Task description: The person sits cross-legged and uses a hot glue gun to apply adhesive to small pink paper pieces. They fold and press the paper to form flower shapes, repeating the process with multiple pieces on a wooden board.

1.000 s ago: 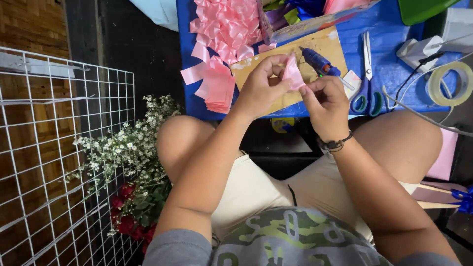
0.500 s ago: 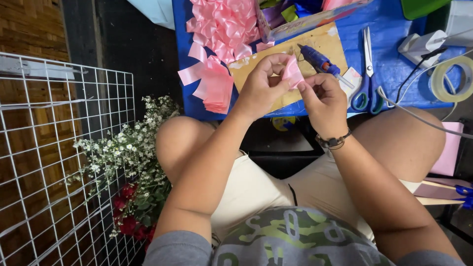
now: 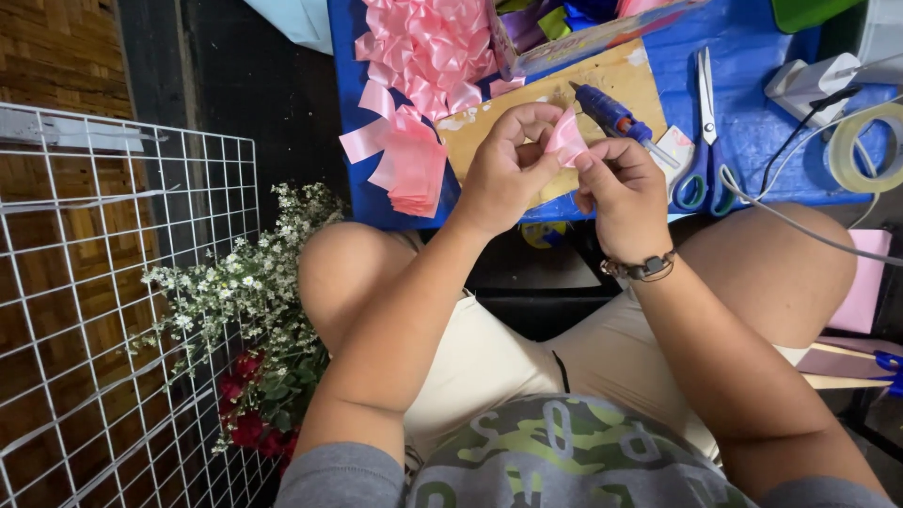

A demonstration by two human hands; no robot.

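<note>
Here I hold the pink ribbon [image 3: 567, 139] pinched between both hands above the counter [image 3: 752, 113]. My left hand [image 3: 508, 169] closes thumb and fingers on its fold; my right hand [image 3: 623, 188] nips the lower edge. I'd judge a tight, even pinch keeps the loop neat. Both wrists angle inward, forearms over my knees; glue gun [image 3: 616, 120] just beyond.
</note>
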